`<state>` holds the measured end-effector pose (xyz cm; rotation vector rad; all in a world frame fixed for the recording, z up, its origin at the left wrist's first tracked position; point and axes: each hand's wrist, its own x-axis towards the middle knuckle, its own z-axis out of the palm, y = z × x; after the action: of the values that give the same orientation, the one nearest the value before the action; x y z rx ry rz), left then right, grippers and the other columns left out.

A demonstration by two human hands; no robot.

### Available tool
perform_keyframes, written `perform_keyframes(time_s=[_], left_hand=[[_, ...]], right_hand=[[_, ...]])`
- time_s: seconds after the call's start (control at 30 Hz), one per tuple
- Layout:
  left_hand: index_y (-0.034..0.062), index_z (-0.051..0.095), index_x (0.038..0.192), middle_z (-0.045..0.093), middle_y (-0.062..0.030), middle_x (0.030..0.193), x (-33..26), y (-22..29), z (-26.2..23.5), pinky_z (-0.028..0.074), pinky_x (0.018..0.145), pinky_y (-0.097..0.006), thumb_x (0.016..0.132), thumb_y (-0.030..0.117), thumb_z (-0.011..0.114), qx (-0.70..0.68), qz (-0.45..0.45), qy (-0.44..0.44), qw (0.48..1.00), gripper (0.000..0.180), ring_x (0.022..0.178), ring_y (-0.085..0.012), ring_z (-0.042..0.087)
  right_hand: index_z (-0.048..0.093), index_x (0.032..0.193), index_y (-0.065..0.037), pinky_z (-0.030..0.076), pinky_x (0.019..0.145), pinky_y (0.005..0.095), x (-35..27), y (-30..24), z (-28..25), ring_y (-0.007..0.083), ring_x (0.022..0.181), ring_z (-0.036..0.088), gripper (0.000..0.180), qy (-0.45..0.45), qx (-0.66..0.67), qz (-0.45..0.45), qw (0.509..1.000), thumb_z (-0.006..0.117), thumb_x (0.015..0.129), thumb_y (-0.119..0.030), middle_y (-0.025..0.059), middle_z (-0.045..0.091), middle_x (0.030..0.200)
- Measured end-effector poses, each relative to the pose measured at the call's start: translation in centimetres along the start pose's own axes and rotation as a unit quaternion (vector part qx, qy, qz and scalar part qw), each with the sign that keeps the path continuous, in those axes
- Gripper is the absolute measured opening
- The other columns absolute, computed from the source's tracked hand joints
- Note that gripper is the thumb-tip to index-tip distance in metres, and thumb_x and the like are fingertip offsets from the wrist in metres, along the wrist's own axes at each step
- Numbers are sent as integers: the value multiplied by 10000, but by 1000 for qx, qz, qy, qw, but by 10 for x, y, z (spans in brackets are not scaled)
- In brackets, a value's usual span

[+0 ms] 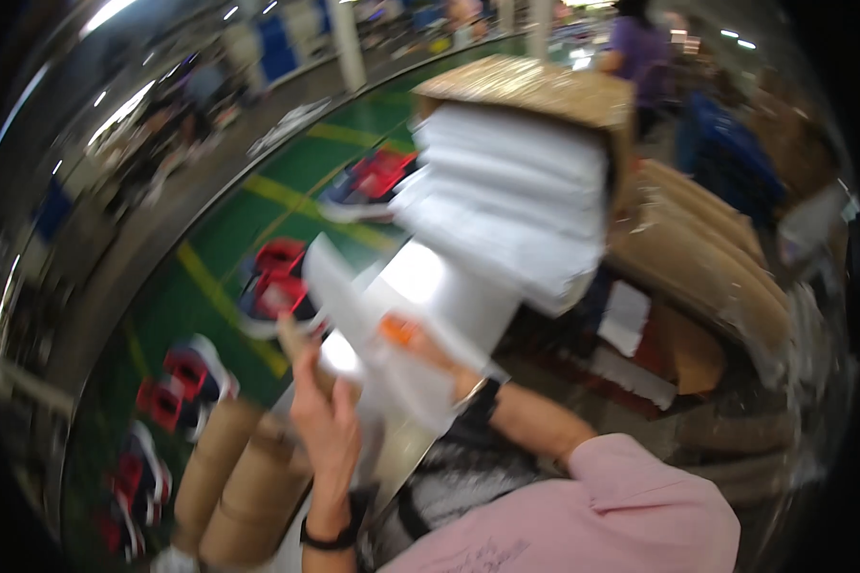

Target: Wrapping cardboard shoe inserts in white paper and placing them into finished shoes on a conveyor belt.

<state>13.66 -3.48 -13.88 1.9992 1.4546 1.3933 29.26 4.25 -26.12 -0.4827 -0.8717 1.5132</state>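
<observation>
My right hand (430,353) is closed round a small bright orange thing (398,329), too blurred to name. A thin white paper sheet (416,387), curled and smeared by motion, hangs about this hand and wrist. To its left my left hand (325,420) is raised with finger and thumb apart, close to the sheet's lower left side. Its fingertips are blurred, and I see nothing held for certain. Beneath both hands is a shiny pale work surface (492,320). Beyond the left hand, a red and navy shoe pair (279,282) sits on the green conveyor belt (210,229).
A cardboard box (535,81) lies on its side with a thick stack of white paper (516,181) spilling from it. Brown paper rolls (244,497) stand at lower left. More shoes (196,377) line the belt. Wrapped cardboard (698,258) is on the right. A person in purple (637,48) is far off.
</observation>
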Motion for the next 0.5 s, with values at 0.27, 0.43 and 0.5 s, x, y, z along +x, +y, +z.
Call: perform_keyframes(time_s=[0.27,0.43,0.5], left_hand=[[-9,366,1313,599,-194,1094,10,-10,2,481,817,-345,794,32,616,-81,-134,65,986,578,966,-269,623],[6,393,1271,629,-223,960,1,-24,7,488,760,-367,722,-56,541,-136,-8,38,990,572,875,-383,629],[-4,423,1233,630,-222,927,4,-26,4,487,751,-365,705,-61,530,-142,21,-4,990,542,851,-381,631]], right_hand=[[551,1051,-43,493,740,214,2,-39,91,103,855,594,204,-16,73,76,994,594,858,5,39,598,970],[391,1352,-68,379,966,310,18,-60,116,182,1189,419,652,-192,-489,-362,770,676,768,-17,93,413,1296],[311,1392,-93,369,972,316,33,-81,115,184,1163,426,772,-253,-422,-213,844,713,736,-34,92,420,1270]])
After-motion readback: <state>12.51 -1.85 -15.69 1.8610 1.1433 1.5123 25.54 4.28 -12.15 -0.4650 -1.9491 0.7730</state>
